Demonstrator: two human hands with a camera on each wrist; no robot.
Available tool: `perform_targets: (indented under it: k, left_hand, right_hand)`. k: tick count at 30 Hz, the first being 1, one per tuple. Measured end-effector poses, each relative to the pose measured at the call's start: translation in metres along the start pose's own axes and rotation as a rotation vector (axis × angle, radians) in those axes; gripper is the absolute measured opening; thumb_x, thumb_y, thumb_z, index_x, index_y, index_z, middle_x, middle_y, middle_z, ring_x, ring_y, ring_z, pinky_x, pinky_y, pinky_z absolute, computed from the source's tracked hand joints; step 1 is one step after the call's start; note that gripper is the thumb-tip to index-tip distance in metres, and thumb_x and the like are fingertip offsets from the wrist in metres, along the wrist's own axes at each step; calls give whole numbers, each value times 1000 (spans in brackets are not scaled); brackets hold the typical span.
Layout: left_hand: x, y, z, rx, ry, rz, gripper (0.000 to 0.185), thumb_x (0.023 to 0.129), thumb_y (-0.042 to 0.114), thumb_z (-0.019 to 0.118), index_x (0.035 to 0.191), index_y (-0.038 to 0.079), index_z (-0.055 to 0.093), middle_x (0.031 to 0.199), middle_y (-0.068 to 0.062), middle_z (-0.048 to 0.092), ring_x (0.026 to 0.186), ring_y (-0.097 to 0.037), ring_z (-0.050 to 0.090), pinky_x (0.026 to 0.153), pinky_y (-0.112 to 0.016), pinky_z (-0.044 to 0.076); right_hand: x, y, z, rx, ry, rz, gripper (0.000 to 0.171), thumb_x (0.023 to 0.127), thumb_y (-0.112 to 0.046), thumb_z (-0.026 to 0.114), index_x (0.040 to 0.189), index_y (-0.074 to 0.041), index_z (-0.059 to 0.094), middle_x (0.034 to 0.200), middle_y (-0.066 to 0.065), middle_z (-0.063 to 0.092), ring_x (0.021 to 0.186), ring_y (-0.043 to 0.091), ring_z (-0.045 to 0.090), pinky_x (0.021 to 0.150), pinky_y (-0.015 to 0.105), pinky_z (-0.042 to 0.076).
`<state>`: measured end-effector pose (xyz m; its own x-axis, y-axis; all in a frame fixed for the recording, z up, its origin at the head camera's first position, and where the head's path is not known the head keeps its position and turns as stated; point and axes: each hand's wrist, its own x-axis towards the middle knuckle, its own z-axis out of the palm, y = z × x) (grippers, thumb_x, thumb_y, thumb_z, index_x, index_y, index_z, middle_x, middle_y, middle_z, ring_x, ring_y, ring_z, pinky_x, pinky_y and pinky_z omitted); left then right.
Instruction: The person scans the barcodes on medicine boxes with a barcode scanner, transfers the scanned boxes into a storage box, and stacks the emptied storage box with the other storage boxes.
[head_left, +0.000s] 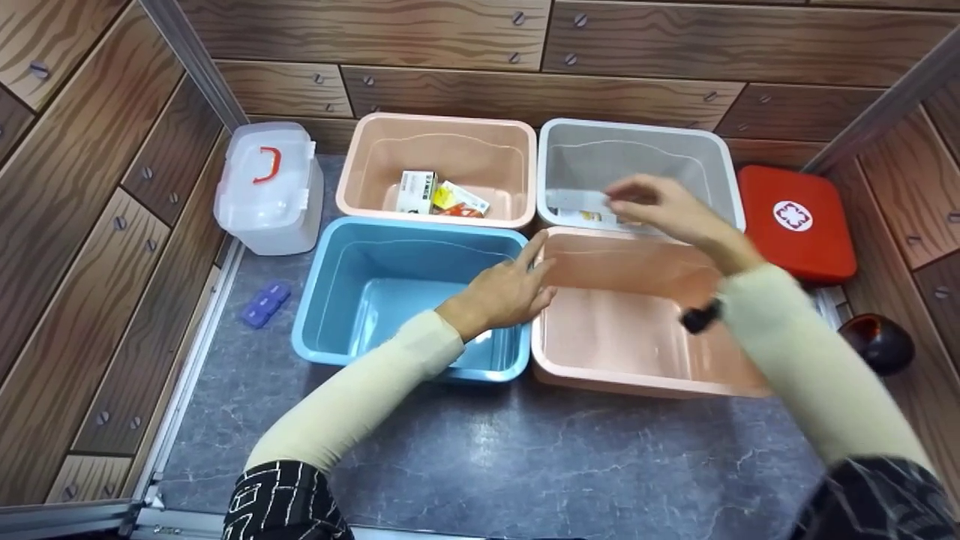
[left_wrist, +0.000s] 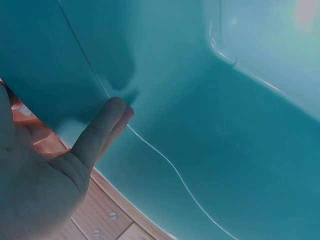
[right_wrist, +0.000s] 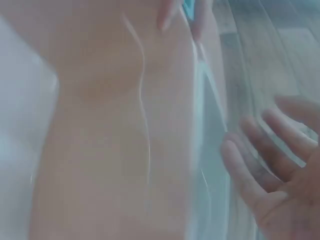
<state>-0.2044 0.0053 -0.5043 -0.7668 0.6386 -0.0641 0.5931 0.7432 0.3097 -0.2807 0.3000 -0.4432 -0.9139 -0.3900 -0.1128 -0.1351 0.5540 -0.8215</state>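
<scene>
My left hand [head_left: 506, 292] is over the right rim of the blue bin [head_left: 311, 300], its fingers extended towards the front peach bin [head_left: 607, 330] beside it. In the left wrist view two fingers [left_wrist: 102, 127] stretch out against the blue wall; whether they touch it I cannot tell. Nothing is in that hand. My right hand [head_left: 667, 206], somewhat blurred, hovers where the grey bin [head_left: 637, 131] meets the front peach bin. Its fingers [right_wrist: 250, 170] are loosely bent and hold nothing. A small white package [head_left: 581, 215] lies in the grey bin, partly hidden by the rim and hand.
The back peach bin [head_left: 442, 124] contains a white box [head_left: 415, 191] and a yellow-and-red packet [head_left: 461, 199]. At left stand a clear lidded case [head_left: 259, 199] and a purple pill organizer [head_left: 265, 304]. A red first-aid case [head_left: 814, 244] and a dark round object [head_left: 877, 345] are at right.
</scene>
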Motion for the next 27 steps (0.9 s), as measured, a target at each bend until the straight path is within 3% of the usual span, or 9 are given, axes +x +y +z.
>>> perform_targets:
  k: [6, 12, 19, 22, 27]
  left_hand:
    - [-1, -2, -1, -18, 10, 5, 60, 116, 40, 45, 167, 8, 40, 183, -16, 10, 114, -44, 72, 93, -52, 64]
    - [-1, -3, 0, -34, 7, -14, 60, 116, 41, 43, 166, 8, 42, 184, -13, 10, 114, -43, 72, 93, -53, 64]
    - [-1, -3, 0, -40, 11, -7, 61, 116, 41, 43, 167, 8, 41, 184, -14, 9, 115, -44, 72, 96, -53, 63]
    - [-1, -4, 0, -47, -2, -3, 62, 116, 43, 41, 167, 8, 40, 185, -12, 8, 119, -44, 71, 98, -53, 62]
    - [-2, -3, 0, -53, -26, -23, 60, 116, 46, 41, 168, 16, 41, 185, -7, 6, 123, -41, 69, 97, -54, 63]
  right_hand:
    - [-70, 24, -34, -101, 43, 18, 38, 108, -23, 71, 142, -8, 69, 129, 1, 77, 109, 0, 70, 91, 12, 53]
    - [-125, 50, -48, -18, 147, 23, 38, 108, -14, 70, 142, 2, 66, 122, -10, 80, 111, -1, 74, 92, 10, 55]
    - [-175, 82, -47, 59, 307, 1, 38, 106, -3, 68, 142, 9, 63, 129, -9, 78, 113, 2, 74, 93, 13, 57]
    - [-195, 98, -42, 37, 366, 55, 41, 106, -7, 69, 145, 5, 62, 133, -15, 75, 118, -4, 69, 96, 9, 51]
    - [-227, 123, -29, 50, 316, 154, 53, 109, -15, 67, 160, -7, 53, 140, -25, 66, 120, -11, 63, 96, 7, 48]
